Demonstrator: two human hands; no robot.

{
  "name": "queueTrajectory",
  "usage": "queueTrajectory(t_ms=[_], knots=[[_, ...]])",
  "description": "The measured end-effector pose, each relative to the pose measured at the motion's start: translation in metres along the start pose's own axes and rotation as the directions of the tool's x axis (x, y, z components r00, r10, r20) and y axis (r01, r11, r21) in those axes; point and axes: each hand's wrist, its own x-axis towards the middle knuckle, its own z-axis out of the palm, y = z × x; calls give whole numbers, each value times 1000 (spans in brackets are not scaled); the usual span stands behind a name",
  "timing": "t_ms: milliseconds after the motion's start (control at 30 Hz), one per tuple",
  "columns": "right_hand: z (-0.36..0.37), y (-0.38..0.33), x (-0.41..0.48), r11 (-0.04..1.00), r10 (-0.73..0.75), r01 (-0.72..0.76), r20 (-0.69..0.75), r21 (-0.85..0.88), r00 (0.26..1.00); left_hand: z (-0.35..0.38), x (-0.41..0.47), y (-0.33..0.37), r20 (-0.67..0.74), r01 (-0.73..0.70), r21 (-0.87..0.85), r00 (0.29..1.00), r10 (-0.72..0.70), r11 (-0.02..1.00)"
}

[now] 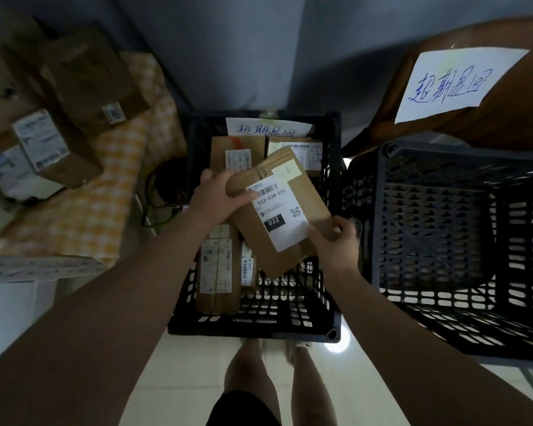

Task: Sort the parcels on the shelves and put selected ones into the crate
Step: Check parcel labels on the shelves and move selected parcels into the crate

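Note:
A flat brown cardboard parcel [290, 179] with a white label reading 032-038-E01 hangs tilted over the black plastic crate [253, 327] on the floor. My left hand [219, 198] grips its upper left edge, thumb across the label. My right hand [336, 241] holds its lower right corner. Inside the crate lie several more brown parcels, one long box [217, 278] at the left and others [237, 152] at the back. A handwritten paper sign [268, 129] is stuck on the crate's far wall.
A second black crate [462, 229] stands at the right, tilted towards me. Behind it is a brown box with a large handwritten sign [456, 84]. At the left, a shelf with a yellow checked cloth [105, 192] carries several labelled boxes [40, 149]. My legs stand on pale floor.

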Motion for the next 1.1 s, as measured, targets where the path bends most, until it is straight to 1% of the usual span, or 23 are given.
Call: queueTrajectory(t_ms=[67,133,200,267,300,333,400,433,500,567,700,800,867,967,1100], knots=[[-9,-2,-9,997,-74,74,10,-33,997,-7,-28,-6,-17,25,-25,1000,-26,999],[-18,-2,-18,995,-87,91,67,-47,994,-6,-66,-17,7,49,-95,999,-49,994],[-26,-3,-28,996,-88,92,138,-20,987,4,-105,-29,28,81,-176,997,-77,981],[-33,-4,-36,993,-117,121,195,-9,974,19,-136,-38,35,81,-166,997,-76,983],[-36,-4,-40,989,-133,145,221,-39,966,28,-145,-42,54,78,-142,996,-71,987],[-37,-3,-42,979,-141,172,249,-108,958,36,-153,-45,77,95,-146,994,-84,985],[-37,1,-45,931,-136,224,298,-287,945,53,-162,-49,126,181,-245,980,-154,953],[-36,6,-45,902,-125,240,315,-358,941,60,-164,-52,121,211,-282,975,-184,936],[-36,14,-48,858,-104,256,337,-445,936,70,-162,-56,73,224,-266,974,-212,937],[-37,20,-48,839,-88,255,343,-481,935,75,-159,-57,30,216,-216,976,-214,952],[-34,25,-44,784,-118,298,341,-545,933,76,-148,-60,7,202,-130,979,-203,971],[-27,23,-35,744,-132,316,335,-588,933,75,-138,-63,27,203,-68,979,-201,977],[-24,21,-29,716,-127,325,342,-618,931,75,-131,-63,59,206,-55,977,-203,977],[-21,15,-15,678,-106,322,346,-660,932,76,-110,-66,93,204,-51,976,-199,978],[-17,7,6,643,-71,303,340,-703,938,77,-87,-62,131,198,-3,972,-196,980]])
